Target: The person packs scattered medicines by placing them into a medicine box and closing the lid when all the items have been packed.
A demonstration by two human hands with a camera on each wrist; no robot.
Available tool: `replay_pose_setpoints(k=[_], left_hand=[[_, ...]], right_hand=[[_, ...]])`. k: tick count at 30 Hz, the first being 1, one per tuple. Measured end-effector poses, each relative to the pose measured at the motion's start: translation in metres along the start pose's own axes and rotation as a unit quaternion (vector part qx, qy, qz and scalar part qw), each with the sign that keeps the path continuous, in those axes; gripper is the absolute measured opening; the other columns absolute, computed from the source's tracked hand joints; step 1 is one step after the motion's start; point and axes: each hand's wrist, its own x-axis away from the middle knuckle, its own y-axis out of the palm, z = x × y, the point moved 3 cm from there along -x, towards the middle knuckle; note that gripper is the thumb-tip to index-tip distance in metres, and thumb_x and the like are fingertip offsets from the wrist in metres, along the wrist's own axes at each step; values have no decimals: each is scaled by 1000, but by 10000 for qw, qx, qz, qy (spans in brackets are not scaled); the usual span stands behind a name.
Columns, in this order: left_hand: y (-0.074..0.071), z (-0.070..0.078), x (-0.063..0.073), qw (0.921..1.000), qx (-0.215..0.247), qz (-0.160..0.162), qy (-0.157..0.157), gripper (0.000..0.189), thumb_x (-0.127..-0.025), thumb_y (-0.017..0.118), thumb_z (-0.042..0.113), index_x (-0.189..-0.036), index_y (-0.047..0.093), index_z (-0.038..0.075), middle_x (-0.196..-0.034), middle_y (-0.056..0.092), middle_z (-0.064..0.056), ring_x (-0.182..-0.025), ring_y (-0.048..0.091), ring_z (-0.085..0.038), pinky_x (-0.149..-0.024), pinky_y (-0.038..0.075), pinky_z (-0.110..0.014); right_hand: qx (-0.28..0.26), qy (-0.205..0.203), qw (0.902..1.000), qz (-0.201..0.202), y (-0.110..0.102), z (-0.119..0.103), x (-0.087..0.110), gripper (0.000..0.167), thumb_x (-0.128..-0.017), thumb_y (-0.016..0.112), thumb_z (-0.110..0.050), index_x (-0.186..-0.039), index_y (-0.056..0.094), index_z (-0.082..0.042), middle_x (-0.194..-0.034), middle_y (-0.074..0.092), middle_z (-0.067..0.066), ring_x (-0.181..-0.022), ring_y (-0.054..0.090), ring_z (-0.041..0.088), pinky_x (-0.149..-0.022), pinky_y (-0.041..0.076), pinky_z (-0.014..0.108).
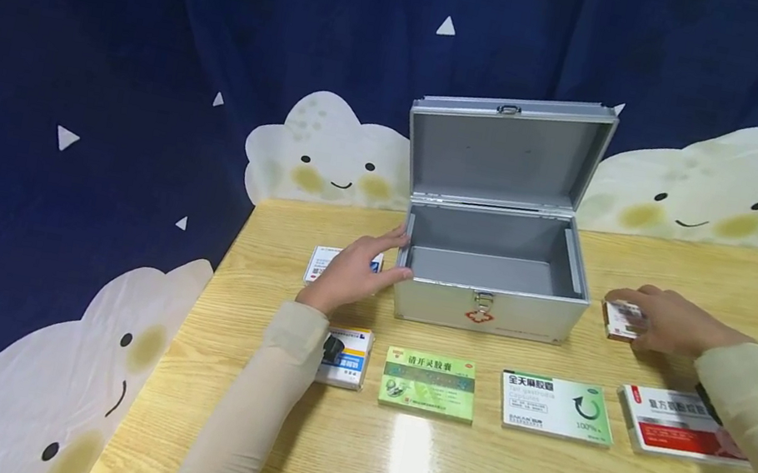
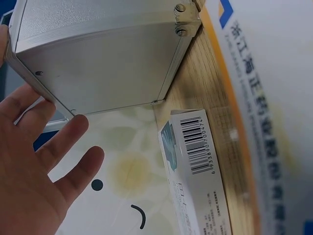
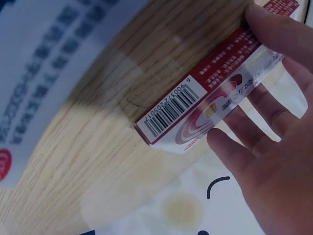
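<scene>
A silver metal first-aid case (image 1: 488,311) stands on the table with its lid raised, and its inside is bare. At the case's left edge is my left hand (image 1: 360,269), fingers spread, with fingertips by the rim. The left wrist view shows that hand (image 2: 29,161) with fairly straight fingers against the case's side (image 2: 102,73). My right hand (image 1: 676,321) holds a small dark-red and white medicine box (image 1: 623,320) right of the case. In the right wrist view, the thumb lies on one side of this medicine box (image 3: 205,93) and the fingers on the other.
A white-blue box (image 1: 323,262) lies partly behind my left hand. Along the front sit a blue-white box (image 1: 351,363), a green box (image 1: 429,385), a white-green box (image 1: 556,407) and a red-white box (image 1: 678,437). A dark blue curtain (image 1: 354,29) hangs behind.
</scene>
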Motion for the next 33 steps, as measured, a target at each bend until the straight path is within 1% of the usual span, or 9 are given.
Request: replay_pose_setpoints(k=[6,13,19,21,25,27,30,33], left_hand=[[1,0,1,10000,32,-2,-9,67,-93,59,57,-150,45,25,-163,25,21,-143,42,-25,-118,36,-50],[0,-1,2,9999,57,-10,-133,65,-92,59,58,-149,44,30,-162,25,23,-144,43,-24,-118,36,-49],[-1,0,0,9999,27,-1,-129,66,-92,59,58,-150,44,29,-162,25,22,-143,44,-23,-117,37,-48],[-1,-1,0,9999,36,-2,-141,65,-92,59,58,-150,44,30,-162,25,23,-138,49,-23,-113,42,-47],[-2,-1,0,9998,162,17,-108,64,-93,61,52,-150,45,27,-162,26,22,-123,59,-23,-97,52,-43],[-2,-1,0,9998,181,50,-94,64,-93,62,51,-149,45,27,-162,27,22,-118,60,-24,-90,53,-41],[-2,-1,-2,9999,125,68,-77,63,-93,63,52,-149,46,29,-161,28,22,-117,61,-24,-85,53,-39],[-1,-2,-2,9999,46,28,-141,62,-93,62,54,-149,45,33,-161,28,24,-115,61,-21,-81,53,-35]], right_hand=[[-47,-26,10000,16,-1,-2,1,71,-72,84,-20,-136,55,-16,-115,61,20,-102,58,40,-88,47,67],[-11,15,10000,-22,1,-5,2,70,-74,83,-17,-138,56,-19,-124,59,22,-106,55,44,-89,47,66],[7,121,9999,-63,3,-3,0,68,-76,83,-20,-138,55,-20,-127,57,23,-107,53,43,-87,48,65],[11,116,9999,-69,3,-3,-2,65,-77,82,-20,-137,57,-22,-126,57,22,-106,52,42,-86,49,64],[15,-14,10000,17,2,-5,-4,59,-77,80,-15,-132,61,-24,-121,59,22,-104,53,42,-83,49,61],[15,-113,9999,80,2,-5,-5,57,-76,80,-14,-130,63,-24,-117,60,21,-102,54,40,-82,50,59],[-47,-242,9996,137,0,-5,-5,57,-74,82,-16,-127,64,-23,-112,61,19,-97,55,36,-80,50,57],[-102,-329,9992,226,-3,-2,-3,59,-72,84,-19,-127,64,-21,-108,61,19,-93,57,33,-78,51,56]])
